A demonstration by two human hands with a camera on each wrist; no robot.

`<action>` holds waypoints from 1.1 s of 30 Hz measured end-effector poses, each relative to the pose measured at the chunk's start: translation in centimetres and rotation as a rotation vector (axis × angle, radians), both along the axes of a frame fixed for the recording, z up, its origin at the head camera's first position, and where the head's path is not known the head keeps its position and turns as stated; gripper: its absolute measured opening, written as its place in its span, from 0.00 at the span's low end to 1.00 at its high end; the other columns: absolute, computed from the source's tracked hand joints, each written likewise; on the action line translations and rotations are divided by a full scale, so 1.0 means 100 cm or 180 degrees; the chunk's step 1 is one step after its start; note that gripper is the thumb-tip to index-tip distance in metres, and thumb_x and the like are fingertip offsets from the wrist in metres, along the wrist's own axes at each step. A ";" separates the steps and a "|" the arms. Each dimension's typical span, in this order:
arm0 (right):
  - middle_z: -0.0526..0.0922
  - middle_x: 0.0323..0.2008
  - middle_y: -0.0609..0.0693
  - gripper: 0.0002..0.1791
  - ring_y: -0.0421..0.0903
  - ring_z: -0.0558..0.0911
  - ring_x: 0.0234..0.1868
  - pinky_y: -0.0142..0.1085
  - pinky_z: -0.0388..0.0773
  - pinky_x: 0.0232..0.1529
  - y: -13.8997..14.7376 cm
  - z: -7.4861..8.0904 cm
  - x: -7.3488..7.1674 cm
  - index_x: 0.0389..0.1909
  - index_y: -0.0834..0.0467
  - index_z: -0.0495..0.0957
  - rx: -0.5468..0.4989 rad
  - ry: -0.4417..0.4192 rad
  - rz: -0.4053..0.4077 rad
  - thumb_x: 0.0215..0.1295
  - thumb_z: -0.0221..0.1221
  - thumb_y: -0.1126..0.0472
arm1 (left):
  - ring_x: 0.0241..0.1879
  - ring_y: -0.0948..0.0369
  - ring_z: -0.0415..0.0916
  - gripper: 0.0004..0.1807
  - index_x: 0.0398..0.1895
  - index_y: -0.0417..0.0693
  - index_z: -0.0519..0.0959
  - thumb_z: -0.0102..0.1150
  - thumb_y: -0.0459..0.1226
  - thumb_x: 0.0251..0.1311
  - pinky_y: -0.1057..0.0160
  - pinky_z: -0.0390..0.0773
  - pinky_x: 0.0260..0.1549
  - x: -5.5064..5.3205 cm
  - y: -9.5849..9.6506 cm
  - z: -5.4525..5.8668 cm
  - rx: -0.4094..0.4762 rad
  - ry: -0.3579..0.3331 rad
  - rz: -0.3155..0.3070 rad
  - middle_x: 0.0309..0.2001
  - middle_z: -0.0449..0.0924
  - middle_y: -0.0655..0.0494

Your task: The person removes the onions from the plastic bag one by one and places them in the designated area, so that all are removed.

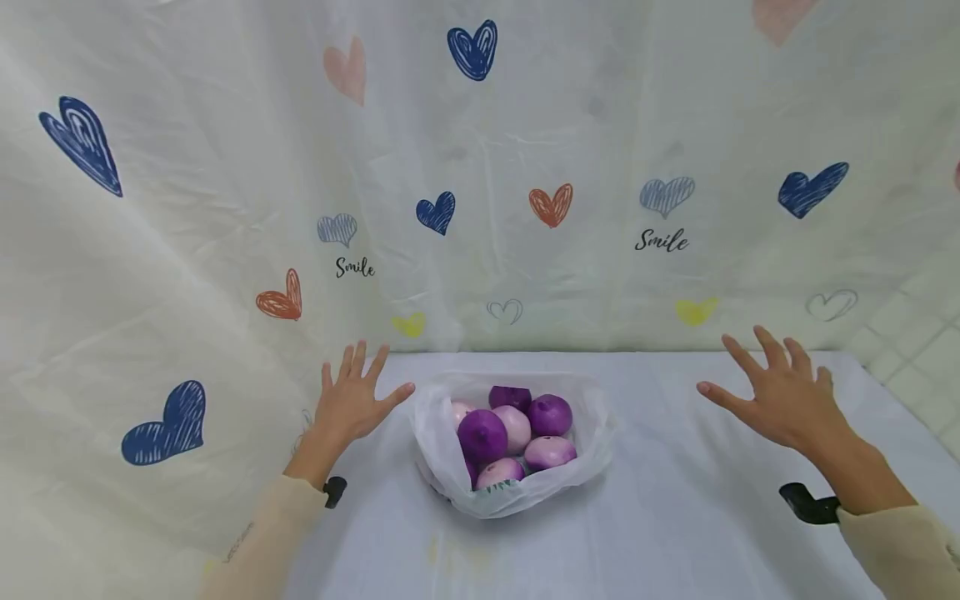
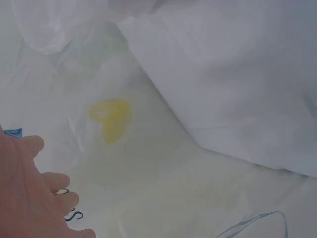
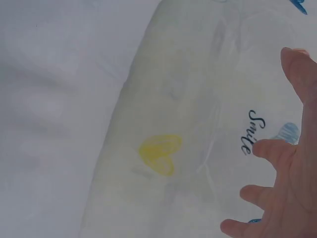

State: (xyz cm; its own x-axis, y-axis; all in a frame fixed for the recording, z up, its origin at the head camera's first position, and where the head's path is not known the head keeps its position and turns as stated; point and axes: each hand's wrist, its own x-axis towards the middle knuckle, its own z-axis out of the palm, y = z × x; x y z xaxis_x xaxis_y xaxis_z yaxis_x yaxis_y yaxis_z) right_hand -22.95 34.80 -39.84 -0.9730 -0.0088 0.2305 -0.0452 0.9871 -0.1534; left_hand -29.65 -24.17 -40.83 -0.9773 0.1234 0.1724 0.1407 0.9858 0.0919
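A white plastic bag [image 1: 517,503] stands with its mouth wide on the table, filled with several purple and pale pink onions [image 1: 482,436]. At its back lies a dark purple piece [image 1: 509,397] with a flat top, its kind unclear. My left hand [image 1: 352,406] hovers left of the bag with fingers spread, holding nothing. On the far side, my right hand [image 1: 787,397] is raised well right of the bag, fingers spread and bare. Neither hand touches the bag. In the wrist views, parts of the left hand [image 2: 29,193] and right hand [image 3: 287,173] show at the frame edges.
The table [image 1: 660,533] wears a white cloth with a faint yellowish stain near the front. Behind and to the left hangs a pale curtain [image 1: 480,150] printed with hearts and the word Smile. White wall tiles [image 1: 922,333] show at the right.
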 end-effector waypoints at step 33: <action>0.59 0.75 0.69 0.47 0.77 0.58 0.70 0.79 0.56 0.58 -0.111 -0.033 0.011 0.78 0.56 0.58 -0.1219 0.0506 0.0643 0.65 0.65 0.40 | 0.76 0.41 0.61 0.45 0.81 0.59 0.57 0.47 0.69 0.67 0.34 0.57 0.72 0.020 0.038 -0.070 0.1395 0.0274 -0.0123 0.76 0.63 0.42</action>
